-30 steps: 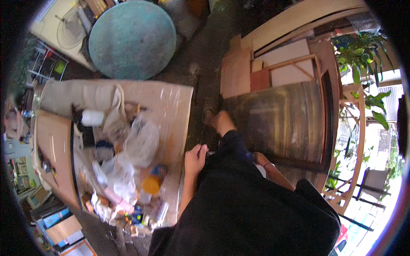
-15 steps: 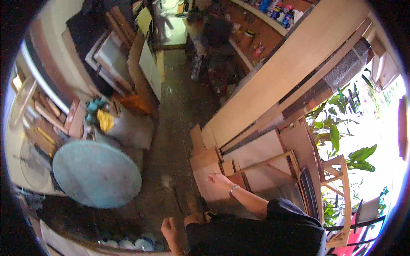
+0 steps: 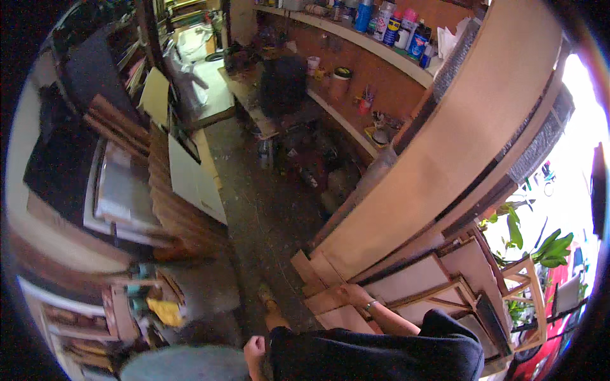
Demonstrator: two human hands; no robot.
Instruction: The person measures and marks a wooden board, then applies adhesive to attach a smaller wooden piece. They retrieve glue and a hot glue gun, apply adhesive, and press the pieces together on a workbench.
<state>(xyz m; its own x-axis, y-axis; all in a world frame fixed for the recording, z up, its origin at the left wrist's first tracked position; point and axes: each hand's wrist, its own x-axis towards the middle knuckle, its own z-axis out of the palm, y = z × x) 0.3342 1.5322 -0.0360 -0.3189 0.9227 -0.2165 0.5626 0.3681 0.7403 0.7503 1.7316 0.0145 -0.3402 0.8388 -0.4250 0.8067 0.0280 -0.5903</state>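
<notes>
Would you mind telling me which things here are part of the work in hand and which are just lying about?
In hand:
right hand on the wooden boards stacked low against the leaning panels
left hand, closed, touching nothing

Lying about:
spray cans on the shelf
round blue-grey tabletop
potted plant
yellow cloth

Matt, pale wooden boards point(image 3: 457, 152); rough, dusty concrete floor point(image 3: 267, 216).

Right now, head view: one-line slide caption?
Workshop: right hand on leaning wooden boards, left hand closed in a fist near round teal tabletop.
</notes>
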